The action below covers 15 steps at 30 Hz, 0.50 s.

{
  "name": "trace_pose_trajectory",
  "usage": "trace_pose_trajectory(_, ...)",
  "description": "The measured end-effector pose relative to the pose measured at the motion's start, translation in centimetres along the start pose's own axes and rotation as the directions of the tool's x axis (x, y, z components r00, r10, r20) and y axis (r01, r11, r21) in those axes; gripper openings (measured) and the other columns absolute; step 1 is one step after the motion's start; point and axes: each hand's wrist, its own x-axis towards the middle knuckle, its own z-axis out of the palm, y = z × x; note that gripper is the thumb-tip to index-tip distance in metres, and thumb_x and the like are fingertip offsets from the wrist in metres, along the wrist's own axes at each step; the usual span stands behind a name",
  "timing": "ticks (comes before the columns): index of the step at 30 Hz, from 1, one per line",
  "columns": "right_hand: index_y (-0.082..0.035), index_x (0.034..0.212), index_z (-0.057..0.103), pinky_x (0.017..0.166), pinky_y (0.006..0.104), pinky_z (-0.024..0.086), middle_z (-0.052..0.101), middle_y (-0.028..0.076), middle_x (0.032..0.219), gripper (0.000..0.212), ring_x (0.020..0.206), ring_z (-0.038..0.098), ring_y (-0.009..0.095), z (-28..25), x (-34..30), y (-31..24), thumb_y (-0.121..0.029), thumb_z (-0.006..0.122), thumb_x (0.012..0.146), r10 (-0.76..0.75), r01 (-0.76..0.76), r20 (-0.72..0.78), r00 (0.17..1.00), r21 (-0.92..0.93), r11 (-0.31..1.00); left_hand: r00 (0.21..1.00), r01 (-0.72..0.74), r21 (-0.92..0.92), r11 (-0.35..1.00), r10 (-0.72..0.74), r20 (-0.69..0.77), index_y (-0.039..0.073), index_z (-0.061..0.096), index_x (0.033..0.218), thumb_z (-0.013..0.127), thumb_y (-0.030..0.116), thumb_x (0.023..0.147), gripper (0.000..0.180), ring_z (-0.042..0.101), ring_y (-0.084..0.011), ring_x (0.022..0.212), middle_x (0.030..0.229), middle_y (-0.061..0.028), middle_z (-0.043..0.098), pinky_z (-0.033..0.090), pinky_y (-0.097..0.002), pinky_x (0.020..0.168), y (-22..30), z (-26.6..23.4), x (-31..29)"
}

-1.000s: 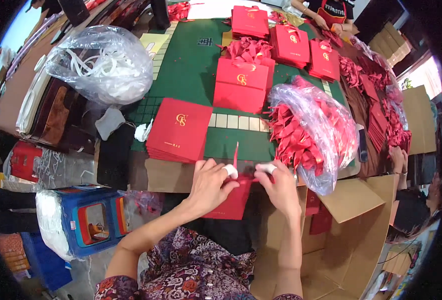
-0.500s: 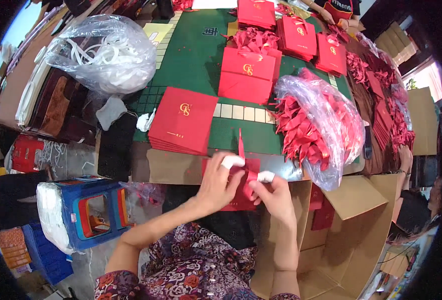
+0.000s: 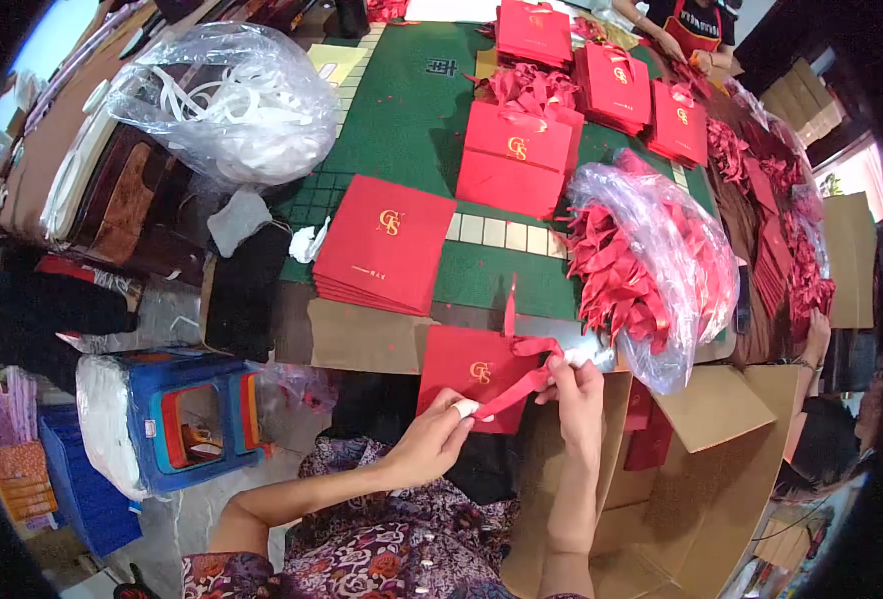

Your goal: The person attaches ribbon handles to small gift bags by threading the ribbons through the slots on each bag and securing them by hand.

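Green table [image 3: 401, 130] beyond red ribbon [image 3: 512, 393], grey floor [image 3: 197, 534]

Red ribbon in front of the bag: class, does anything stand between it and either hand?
Nothing visible does. The left hand pinches the red ribbon lower in view, the right hand grips it higher up, and the stretch between them shows uncovered.

Free lane: mat [image 3: 473, 277], bounded left by stack [image 3: 386, 250], right by bow bag [image 3: 651, 255] | Lane far end: blocked by ribboned bags [image 3: 511, 180] | Lane near end: partly occupied by red strip [image 3: 510, 307] | Between left hand [image 3: 436, 442] and right hand [image 3: 577, 399]: crossed by ribbon [image 3: 514, 392], backed by pouch [image 3: 456, 361] | Carton [image 3: 701, 509] mouth: partly covered by flap [image 3: 716, 404]
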Motion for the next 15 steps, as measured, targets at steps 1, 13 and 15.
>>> trace_pose_trajectory(1,-0.005,0.094,0.063,0.054,0.0246,0.052,0.065,0.002,0.079,0.014,0.067,0.062,0.009,-0.3,-0.2,0.4,-0.018,0.062,0.098,0.024,-0.024,-0.012,1.0,-0.011,1.0,1.0,0.023,-0.012,1.0,-0.023,0.01,0.0,0.06,0.117,0.055,0.003,0.095,0.023,0.058,-0.0315,0.092,0.105,-0.0157,0.054,0.048,-0.0368,0.078,-0.1,-0.2,0.0)
trace_pose_trajectory(13,-0.004,0.113,0.066,0.075,0.0313,0.054,0.068,0.016,0.109,0.031,0.091,0.069,0.026,4.3,-3.9,-2.2,-0.008,0.076,0.084,-0.386,0.501,0.329,0.862,-0.437,0.747,0.998,0.001,0.058,0.998,0.002,-0.06,0.003,0.065,0.11,0.076,0.002,0.082,0.03,0.07,-0.0205,0.085,0.095,-0.0112,0.069,0.055,-0.0318,0.075,2.3,-4.3,2.1)
trace_pose_trajectory(15,-0.002,0.112,0.068,0.076,0.0306,0.055,0.07,0.015,0.106,0.03,0.088,0.071,0.024,5.3,-3.5,-1.3,-0.011,0.076,0.085,-0.352,0.488,0.356,0.866,-0.445,0.75,0.986,-0.113,0.12,0.986,0.126,-0.108,0.004,0.065,0.107,0.077,0.002,0.08,0.029,0.069,-0.0231,0.084,0.096,-0.0109,0.067,0.056,-0.0328,0.074,1.8,-4.1,2.1)
